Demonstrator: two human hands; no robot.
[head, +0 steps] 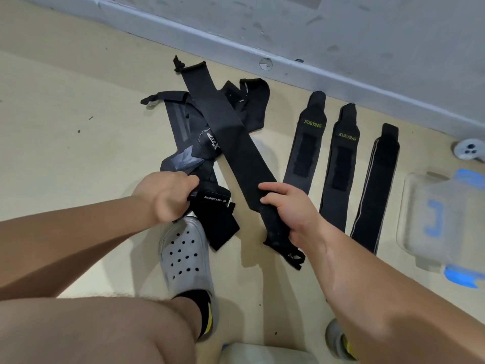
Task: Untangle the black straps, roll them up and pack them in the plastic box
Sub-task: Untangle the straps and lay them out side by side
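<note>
Black straps: I see a tangled pile (pixel 199 127) on the floor (pixel 65 140), mid-frame, near the grey skirting (pixel 236 40). A long strap (pixel 236 143) runs diagonally over the top of the pile, so it crosses everything under it. My view of the R hand (pixel 291 208): fingers curled round that strap's near end, thumb on top, end held off the floor. L hand (pixel 162 195) grips a labelled strap (pixel 215 222) at the pile's near edge, fingers wrapped round a fold. The hands are apart.

Right of the pile, 3 flat straps (pixel 338 164) lie side by side, not touching, two w/ yellow XUEYING print. Further right is the plastic box (pixel 433 219) w/ blue clips. It's blurred, so I can't tell re: lid.

In the way: a grey clog (pixel 183 256) sits right under the labelled strap's loose end. A small white object (pixel 469 149) lies by the wall, far right.
</note>
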